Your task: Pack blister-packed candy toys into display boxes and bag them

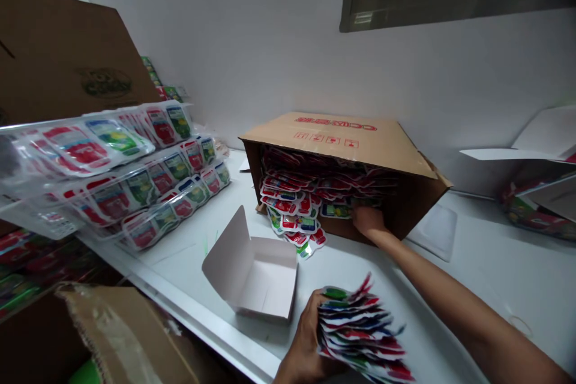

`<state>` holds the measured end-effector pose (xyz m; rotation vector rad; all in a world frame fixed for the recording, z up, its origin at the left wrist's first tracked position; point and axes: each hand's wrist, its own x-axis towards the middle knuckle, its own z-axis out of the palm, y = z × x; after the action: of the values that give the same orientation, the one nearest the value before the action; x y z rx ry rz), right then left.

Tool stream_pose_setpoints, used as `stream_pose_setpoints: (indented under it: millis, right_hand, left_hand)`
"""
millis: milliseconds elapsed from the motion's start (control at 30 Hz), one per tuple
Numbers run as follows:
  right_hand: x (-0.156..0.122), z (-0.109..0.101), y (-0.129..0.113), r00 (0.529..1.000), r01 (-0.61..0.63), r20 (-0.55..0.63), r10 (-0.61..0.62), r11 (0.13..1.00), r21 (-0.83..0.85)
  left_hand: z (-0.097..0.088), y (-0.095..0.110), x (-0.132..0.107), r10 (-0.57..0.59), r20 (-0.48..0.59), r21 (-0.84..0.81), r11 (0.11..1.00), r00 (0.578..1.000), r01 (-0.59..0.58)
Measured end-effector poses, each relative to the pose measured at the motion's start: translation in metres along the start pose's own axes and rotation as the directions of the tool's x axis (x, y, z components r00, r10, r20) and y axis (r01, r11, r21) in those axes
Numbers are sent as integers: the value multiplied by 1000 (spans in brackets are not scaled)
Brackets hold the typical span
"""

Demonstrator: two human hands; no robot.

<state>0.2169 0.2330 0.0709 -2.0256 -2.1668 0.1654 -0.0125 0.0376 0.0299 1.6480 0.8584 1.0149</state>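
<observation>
The left fingers (315,306) are wrapped firmly round one stack (360,333), packets pressed face to face, likely so none slip loose! Beyond them, the right fingers (362,219) are inside the mouth of one carton (346,138), among loose packets (292,204); tips hidden, so I cannot tell whether they grasp anything. That carton lies on its side, mouth towards the fingers, probably keeping its packets within reach, and there are too many to count! Just beyond and left of the left fingers, one box (272,279) stands open on the counter (180,270). Farther left, three wrapped rows (148,183) lie in tiers, perhaps to save room, with a second carton (67,48) behind and a third carton (130,330) nearer
</observation>
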Motion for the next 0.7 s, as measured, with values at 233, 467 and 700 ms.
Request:
stream_pose_setpoints:
  millis: [233, 467, 700]
  right_hand:
    - [27, 27, 23, 990, 6, -138, -18, 996, -86]
    - [3, 30, 36, 978, 65, -191, -85, 992, -107]
    - [41, 41, 26, 976, 25, -217, -32, 999, -39]
  left_hand:
    - [-3, 5, 3, 5, -4, -39, 999, 1000, -5]
    - [1, -6, -1, -32, 16, -55, 998, 999, 33]
    - [-2, 4, 4, -45, -22, -80, 996, 999, 43]
